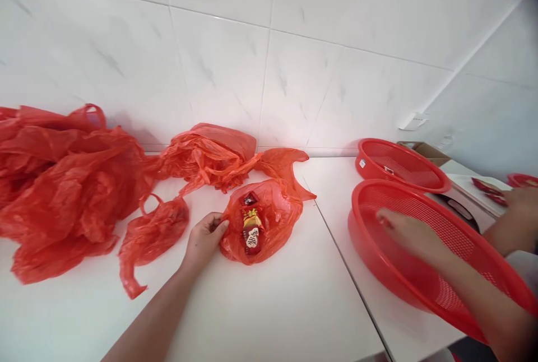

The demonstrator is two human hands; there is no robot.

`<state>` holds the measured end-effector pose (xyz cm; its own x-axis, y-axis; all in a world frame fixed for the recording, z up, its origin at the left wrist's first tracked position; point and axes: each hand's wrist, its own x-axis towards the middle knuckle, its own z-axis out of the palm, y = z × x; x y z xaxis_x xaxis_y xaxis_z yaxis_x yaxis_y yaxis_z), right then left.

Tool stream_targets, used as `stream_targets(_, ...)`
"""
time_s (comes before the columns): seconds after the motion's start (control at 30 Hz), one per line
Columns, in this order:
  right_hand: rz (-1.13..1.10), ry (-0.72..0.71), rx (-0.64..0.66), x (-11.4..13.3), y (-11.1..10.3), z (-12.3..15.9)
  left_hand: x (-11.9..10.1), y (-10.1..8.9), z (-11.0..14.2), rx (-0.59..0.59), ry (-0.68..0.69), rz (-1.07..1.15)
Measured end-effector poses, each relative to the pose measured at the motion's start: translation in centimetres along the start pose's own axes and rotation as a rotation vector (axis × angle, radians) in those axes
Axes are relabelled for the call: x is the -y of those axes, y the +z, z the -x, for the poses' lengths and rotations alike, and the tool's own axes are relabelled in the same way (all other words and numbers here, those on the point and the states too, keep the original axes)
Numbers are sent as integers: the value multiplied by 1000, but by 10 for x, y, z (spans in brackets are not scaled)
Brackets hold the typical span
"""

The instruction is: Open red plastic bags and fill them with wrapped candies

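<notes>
My left hand [205, 241] pinches the near-left rim of a red plastic bag [279, 227] between thumb and fingers. The bag lies spread open on the white table, with a few small wrapped packets [252, 227] in red, gold and dark wrappers inside it. Over at the right, my right hand [403, 230] reaches into a large red mesh basket [365, 261]. Its fingers are curled closed and slightly blurred; whatever they may hold is hidden. No contents show in the visible part of this basket.
A tied small red bag [159, 227] and heaps of red plastic bags [71, 182] lie to the left. Behind the large basket stands another red basket [399, 166]. At far right, another person's hand [521, 205] is beside red packets [490, 191]. A tiled wall bounds the back.
</notes>
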<state>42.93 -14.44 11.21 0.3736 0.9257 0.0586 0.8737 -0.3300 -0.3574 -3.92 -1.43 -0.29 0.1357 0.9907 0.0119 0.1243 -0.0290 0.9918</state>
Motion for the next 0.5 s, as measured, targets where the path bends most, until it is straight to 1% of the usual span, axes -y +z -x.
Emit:
stream_targets(0.03, 98, -8, -39, 15, 5, 5, 1, 0, 0, -4, 4, 9)
stream_targets(0.1, 185, -34, -234, 49, 4, 16, 3, 0, -1, -20, 12, 28)
stream_targets(0.13, 171, -64, -303, 68, 1, 23, 5, 0, -2, -24, 17, 41)
stream_targets(0.17, 125, -104, -343, 87, 0, 29, 6, 0, -2, -26, 22, 56)
stream_targets(0.2, 56, -159, -353, 107, 2, 37, 8, -1, -3, -27, 27, 74)
stream_targets(0.23, -15, -236, -321, 127, 7, 44, 9, -1, -3, -27, 31, 92)
stream_targets(0.27, -70, -327, -245, 146, 15, 50, 10, -2, -4, -27, 35, 108)
stream_targets(0.3, -116, -438, -164, 164, 27, 55, 10, -2, -4, -29, 38, 118)
stream_targets(0.37, -154, -574, 12, 195, 56, 59, 11, -3, -4, -42, 42, 128)
stream_targets(0.43, -204, -649, 89, 216, 89, 54, 11, -3, -4, -49, 51, 141)
stream_targets(0.5, -218, -655, 96, 226, 118, 43, 12, -3, -4, -51, 65, 151)
